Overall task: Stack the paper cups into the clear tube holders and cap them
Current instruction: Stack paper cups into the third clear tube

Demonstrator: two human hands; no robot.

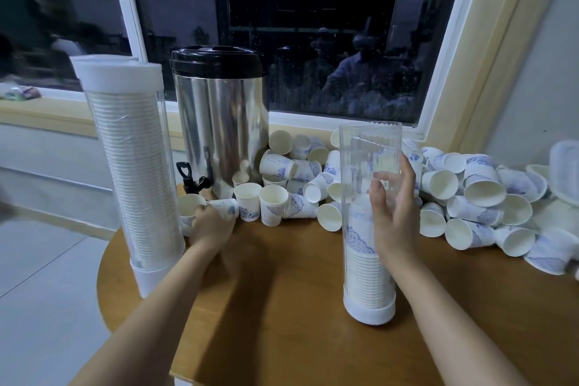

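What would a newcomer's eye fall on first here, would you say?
The heap of loose paper cups sprawls across the back and right of the table. Two clear tubes stand out: a full capped tube at left, and an open tube, partly filled, beside the right hand.

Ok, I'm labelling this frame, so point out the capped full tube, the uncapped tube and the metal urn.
Capped full tube (134,166), head view, clear wall over the stacked cups.
Uncapped tube (363,147), head view, empty upper wall.
Metal urn (225,125), head view, steel body.
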